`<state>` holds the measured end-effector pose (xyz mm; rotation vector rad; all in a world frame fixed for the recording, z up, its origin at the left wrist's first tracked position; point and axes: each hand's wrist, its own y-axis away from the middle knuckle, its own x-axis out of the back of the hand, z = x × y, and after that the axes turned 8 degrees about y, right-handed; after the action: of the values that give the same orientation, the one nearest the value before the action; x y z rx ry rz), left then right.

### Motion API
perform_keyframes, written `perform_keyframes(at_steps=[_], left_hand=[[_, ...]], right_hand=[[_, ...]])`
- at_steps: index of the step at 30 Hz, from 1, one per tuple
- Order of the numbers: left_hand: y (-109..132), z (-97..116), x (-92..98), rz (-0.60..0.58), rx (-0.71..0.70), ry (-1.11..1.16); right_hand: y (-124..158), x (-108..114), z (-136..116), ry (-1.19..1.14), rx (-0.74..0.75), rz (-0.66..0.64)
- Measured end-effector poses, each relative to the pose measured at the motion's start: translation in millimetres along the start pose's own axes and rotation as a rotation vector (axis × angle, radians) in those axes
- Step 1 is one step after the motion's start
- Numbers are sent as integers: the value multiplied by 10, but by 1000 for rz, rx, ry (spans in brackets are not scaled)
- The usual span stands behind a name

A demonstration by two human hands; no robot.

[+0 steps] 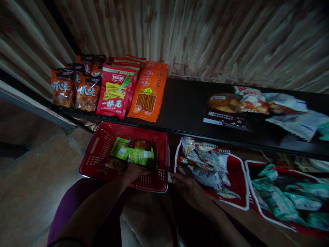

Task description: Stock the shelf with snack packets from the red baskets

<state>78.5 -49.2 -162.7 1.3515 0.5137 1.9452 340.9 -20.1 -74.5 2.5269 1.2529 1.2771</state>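
My left hand (133, 172) reaches down into a red plastic shopping basket (95, 140), touching or close to the snack packets at its near side. Its fingertips are dark and partly hidden, so their grip does not show. In this basket lie green snack packets (140, 156), a brown packet (113, 164) and a dark bag with a round bun-like item (141, 144). My right hand (183, 183) is low between this basket and a second red basket (238, 171) holding white snack bags (205, 161). Its fingers are loosely apart, with nothing visible in them.
Along the black shelf (185, 103) stand orange packets (149, 92), red packets (117, 91) and dark-orange bags (87, 92). Farther right lie a brown bread bag (223, 109) and white bags (298, 120). A third basket (248, 171) holds teal packets (279, 199).
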Motion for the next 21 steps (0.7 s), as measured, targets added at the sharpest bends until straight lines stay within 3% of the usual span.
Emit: perform_keyframes(at_steps=[6, 12, 17, 21], left_hand=[[150, 141, 333, 89, 89, -80], [605, 321, 890, 215, -37, -105], [870, 359, 1233, 250, -147, -59], [851, 376, 1323, 288, -234, 22]], right_hand=[[45, 50, -177, 27, 3, 23], [173, 51, -262, -33, -40, 114], [186, 16, -224, -261, -126, 242], [-18, 83, -415, -538, -27, 161]])
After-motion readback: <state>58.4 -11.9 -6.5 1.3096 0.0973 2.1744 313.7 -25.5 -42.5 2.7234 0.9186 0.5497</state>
